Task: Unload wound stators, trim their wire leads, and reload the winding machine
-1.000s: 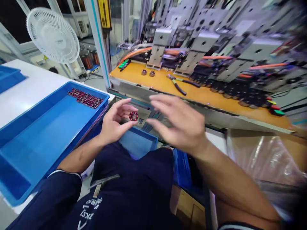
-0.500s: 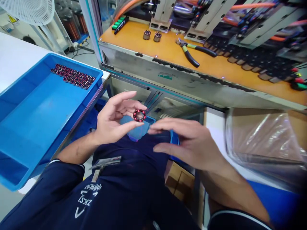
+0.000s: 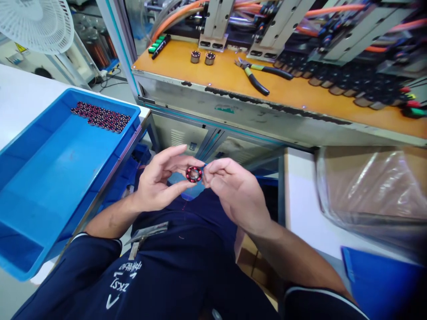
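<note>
A small black ring with red coils (image 3: 194, 174) is pinched between the thumb and a finger of my left hand (image 3: 163, 180), its open face turned up toward the camera. My right hand (image 3: 235, 191) is right at the ring's right side, its fingers drawn together in a pinch. Whatever lies between those fingertips is too small to make out. Both hands are above my lap, in front of the machine bench. Many similar rings (image 3: 102, 117) lie in rows at the far end of a blue tray (image 3: 70, 151) on the left.
On the orange bench (image 3: 227, 73) are two coiled rings (image 3: 202, 58), cutting pliers (image 3: 251, 74), a black marker (image 3: 160, 47) and a row of dark cylindrical parts (image 3: 336, 82). Plastic-wrapped cardboard (image 3: 370, 182) lies on the right table. A white fan (image 3: 40, 24) stands at the back left.
My right hand has moved left to the ring, and its fingers have closed from a spread pose. My left hand, still holding the ring, sits slightly lower in view.
</note>
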`<state>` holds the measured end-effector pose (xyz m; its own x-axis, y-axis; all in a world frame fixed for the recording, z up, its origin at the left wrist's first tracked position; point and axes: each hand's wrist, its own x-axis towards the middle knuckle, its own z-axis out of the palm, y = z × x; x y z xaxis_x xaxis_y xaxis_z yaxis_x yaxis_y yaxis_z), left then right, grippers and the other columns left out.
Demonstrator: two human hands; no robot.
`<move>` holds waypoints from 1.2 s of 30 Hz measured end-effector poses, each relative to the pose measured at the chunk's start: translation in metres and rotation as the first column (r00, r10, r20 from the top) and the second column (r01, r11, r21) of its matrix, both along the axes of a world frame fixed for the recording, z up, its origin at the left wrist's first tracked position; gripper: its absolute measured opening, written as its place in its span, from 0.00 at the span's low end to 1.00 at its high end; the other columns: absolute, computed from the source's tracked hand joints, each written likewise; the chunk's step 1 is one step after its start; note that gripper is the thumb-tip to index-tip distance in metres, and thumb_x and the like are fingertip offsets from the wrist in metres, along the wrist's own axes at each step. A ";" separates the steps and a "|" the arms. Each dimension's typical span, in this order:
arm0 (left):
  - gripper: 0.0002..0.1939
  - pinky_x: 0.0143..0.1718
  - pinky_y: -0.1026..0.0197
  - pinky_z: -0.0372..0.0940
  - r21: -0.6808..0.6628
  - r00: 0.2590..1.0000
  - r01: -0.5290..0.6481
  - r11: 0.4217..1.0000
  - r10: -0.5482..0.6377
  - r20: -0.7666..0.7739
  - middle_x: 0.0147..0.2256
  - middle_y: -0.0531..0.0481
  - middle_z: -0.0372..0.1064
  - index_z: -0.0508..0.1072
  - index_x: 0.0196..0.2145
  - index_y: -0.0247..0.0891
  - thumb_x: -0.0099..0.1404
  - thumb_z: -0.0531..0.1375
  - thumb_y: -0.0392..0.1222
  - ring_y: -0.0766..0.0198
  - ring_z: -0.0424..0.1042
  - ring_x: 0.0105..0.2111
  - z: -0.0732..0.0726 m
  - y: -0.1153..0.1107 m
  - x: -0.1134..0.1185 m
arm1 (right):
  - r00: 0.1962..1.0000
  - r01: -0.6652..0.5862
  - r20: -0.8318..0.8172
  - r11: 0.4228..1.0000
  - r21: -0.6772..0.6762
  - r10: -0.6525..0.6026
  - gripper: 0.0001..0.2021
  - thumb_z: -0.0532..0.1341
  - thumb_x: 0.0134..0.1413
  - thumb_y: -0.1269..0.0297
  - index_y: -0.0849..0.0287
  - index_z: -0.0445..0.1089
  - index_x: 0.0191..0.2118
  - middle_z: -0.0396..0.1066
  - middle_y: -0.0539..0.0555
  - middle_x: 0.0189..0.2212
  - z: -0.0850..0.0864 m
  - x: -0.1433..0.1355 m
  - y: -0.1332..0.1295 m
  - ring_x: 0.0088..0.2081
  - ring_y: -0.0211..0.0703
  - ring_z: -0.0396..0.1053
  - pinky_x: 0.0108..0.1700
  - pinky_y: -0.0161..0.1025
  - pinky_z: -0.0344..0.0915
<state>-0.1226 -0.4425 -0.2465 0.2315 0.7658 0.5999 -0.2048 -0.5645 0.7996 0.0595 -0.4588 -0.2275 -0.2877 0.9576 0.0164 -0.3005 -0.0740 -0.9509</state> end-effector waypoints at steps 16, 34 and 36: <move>0.19 0.46 0.64 0.73 -0.343 0.979 0.184 0.921 -0.139 0.151 0.50 0.44 0.74 0.79 0.46 0.40 0.57 0.67 0.29 0.61 0.76 0.47 -0.001 -0.001 0.002 | 0.981 -0.036 0.195 0.998 0.055 0.024 0.11 0.68 0.54 0.59 0.60 0.68 0.32 0.68 0.48 0.26 0.020 0.009 0.005 0.28 0.34 0.66 0.31 0.32 0.64; 0.24 0.42 0.65 0.75 -0.512 0.962 0.185 0.839 -0.049 0.268 0.42 0.47 0.80 0.78 0.45 0.41 0.50 0.71 0.29 0.63 0.80 0.40 -0.007 -0.005 0.009 | 0.981 -0.011 0.196 0.993 0.119 -0.012 0.07 0.65 0.55 0.62 0.59 0.69 0.34 0.70 0.51 0.30 0.003 -0.001 -0.003 0.32 0.38 0.70 0.36 0.36 0.69; 0.27 0.44 0.64 0.75 -0.497 0.975 0.140 0.857 -0.032 0.220 0.42 0.47 0.80 0.77 0.47 0.41 0.49 0.72 0.26 0.62 0.80 0.41 -0.003 -0.007 0.006 | 0.966 -0.044 0.259 0.988 0.145 0.005 0.08 0.63 0.59 0.61 0.60 0.69 0.32 0.69 0.50 0.28 0.007 0.001 -0.001 0.29 0.36 0.68 0.33 0.35 0.66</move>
